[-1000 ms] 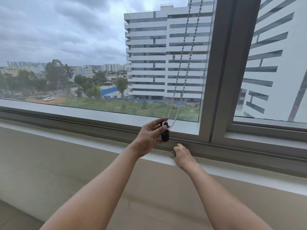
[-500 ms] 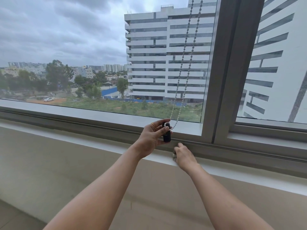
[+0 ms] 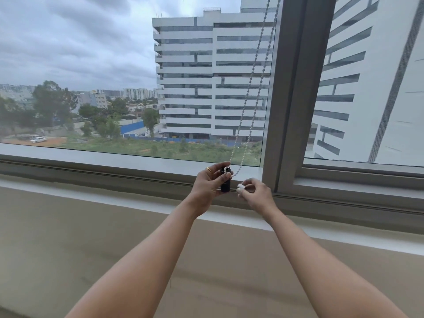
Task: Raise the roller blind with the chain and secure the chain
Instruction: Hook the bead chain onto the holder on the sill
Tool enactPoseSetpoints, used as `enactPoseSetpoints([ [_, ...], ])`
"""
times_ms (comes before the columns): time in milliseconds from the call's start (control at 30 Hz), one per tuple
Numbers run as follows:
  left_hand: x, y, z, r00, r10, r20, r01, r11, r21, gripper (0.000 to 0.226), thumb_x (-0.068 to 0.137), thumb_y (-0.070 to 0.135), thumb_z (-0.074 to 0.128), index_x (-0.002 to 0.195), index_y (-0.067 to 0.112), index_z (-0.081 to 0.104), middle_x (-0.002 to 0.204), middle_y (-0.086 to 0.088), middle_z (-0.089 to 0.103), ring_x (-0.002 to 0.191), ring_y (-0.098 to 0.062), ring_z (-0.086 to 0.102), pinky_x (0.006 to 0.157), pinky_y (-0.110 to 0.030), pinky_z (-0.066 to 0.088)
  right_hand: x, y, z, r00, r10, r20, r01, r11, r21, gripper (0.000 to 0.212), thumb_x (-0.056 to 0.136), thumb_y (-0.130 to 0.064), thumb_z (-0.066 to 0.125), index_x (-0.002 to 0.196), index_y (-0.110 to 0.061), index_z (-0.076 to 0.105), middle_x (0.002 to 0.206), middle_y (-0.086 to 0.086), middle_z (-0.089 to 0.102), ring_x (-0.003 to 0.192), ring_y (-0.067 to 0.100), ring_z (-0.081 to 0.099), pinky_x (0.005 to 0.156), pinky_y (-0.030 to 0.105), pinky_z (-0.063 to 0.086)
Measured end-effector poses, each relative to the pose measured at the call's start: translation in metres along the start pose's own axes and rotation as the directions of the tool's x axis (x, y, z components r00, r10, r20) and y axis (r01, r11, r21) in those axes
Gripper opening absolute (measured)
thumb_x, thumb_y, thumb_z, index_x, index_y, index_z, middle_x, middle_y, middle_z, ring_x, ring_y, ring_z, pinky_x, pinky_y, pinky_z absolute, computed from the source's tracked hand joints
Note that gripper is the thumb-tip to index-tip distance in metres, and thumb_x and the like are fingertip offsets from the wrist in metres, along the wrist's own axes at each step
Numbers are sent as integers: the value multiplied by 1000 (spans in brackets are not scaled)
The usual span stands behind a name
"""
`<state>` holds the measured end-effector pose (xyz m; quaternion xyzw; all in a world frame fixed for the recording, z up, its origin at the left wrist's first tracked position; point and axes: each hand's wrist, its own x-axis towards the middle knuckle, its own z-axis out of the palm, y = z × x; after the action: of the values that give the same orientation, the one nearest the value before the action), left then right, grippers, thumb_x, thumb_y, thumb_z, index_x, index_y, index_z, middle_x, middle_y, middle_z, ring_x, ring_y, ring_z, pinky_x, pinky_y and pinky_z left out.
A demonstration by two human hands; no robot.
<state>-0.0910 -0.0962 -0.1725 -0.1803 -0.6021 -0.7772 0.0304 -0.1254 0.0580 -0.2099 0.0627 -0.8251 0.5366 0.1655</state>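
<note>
Raising looked done, securing not: left hand (image 3: pixel 210 185) gripped the black plastic cylinder (image 3: pixel 225 185) on the white beaded chain (image 3: pixel 252 75); right hand (image 3: pixel 258 195), at three o'clock, pinched a small white piece (image 3: pixel 241 186).

Only one camera was used, a wide-angle one worn on the person's head. It looked forward and a little downward, facing the window glass (image 3: pixel 91 65) almost squarely from inside the room. It stood near: both bare forearms reached in from the bottom edge, and the left hand (image 3: pixel 207 184) and the right hand (image 3: pixel 257 193) met just below the middle. The upright window post (image 3: pixel 291 88) leaned at the right, and the wall (image 3: pixel 68 226) under the sill (image 3: pixel 114 154) filled the lower part.
</note>
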Motion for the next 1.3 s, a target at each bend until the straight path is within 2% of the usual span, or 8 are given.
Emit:
enactPoseSetpoints([
  [133,-2,-2,18,1000,1,-5,-1,1000,13,28,88,3,56,112,16,57,87,0,63,83,-10,57,69,-26,49,-7,-29,-30,994,-112,-4,105,917,384,18,79,-5,67,84,-23,63,82,1,65,68,12,68,77,28,57],
  [233,-3,-3,30,1000,2,-15,-2,1000,12,27,88,2,56,112,14,57,84,0,61,80,-11,54,68,-25,48,-11,-49,-45,981,-193,12,166,870,464,25,79,4,65,87,-20,63,86,3,66,68,5,67,72,21,58],
  [467,-11,-3,46,999,13,-45,-12,1000,19,26,85,0,60,107,12,60,78,2,62,72,-9,54,64,-26,47,-22,-68,-68,957,-277,86,247,934,257,24,76,9,64,95,-4,62,90,9,66,66,-2,67,72,14,55],
  [633,-15,-2,52,998,23,-62,-21,999,28,26,84,-1,61,107,10,61,72,2,60,66,-10,51,65,-27,44,-26,-74,-74,943,-330,31,331,943,-40,25,77,0,69,102,-6,70,95,12,73,81,8,67,79,9,51],
  [800,-18,0,56,998,40,-58,-37,998,50,20,83,0,62,95,17,64,69,5,62,65,-8,51,67,-28,42,-34,-83,-77,925,-375,54,378,905,-194,23,77,-4,71,99,-3,71,99,13,72,88,20,69,88,25,53],
  [867,-18,0,57,997,43,-62,-39,998,58,21,83,1,63,100,13,63,64,14,66,60,-1,56,71,-28,44,-36,-87,-79,928,-366,67,371,906,-204,23,76,-7,72,98,-3,71,99,13,72,89,21,69,88,26,53],
  [1133,-22,0,58,998,29,-52,-24,997,79,22,82,2,64,104,5,63,70,11,67,67,-3,56,67,-25,45,-38,-98,-78,907,-394,151,422,849,-318,18,79,-4,68,97,-3,72,99,12,73,89,23,69,87,29,53],
  [1300,-22,0,57,998,31,-47,-28,997,75,18,81,2,65,96,12,63,60,17,68,63,2,58,67,-26,45,-36,-103,-77,910,-370,190,415,827,-378,18,78,-5,67,96,-7,72,91,11,74,72,8,63,70,8,47],
])
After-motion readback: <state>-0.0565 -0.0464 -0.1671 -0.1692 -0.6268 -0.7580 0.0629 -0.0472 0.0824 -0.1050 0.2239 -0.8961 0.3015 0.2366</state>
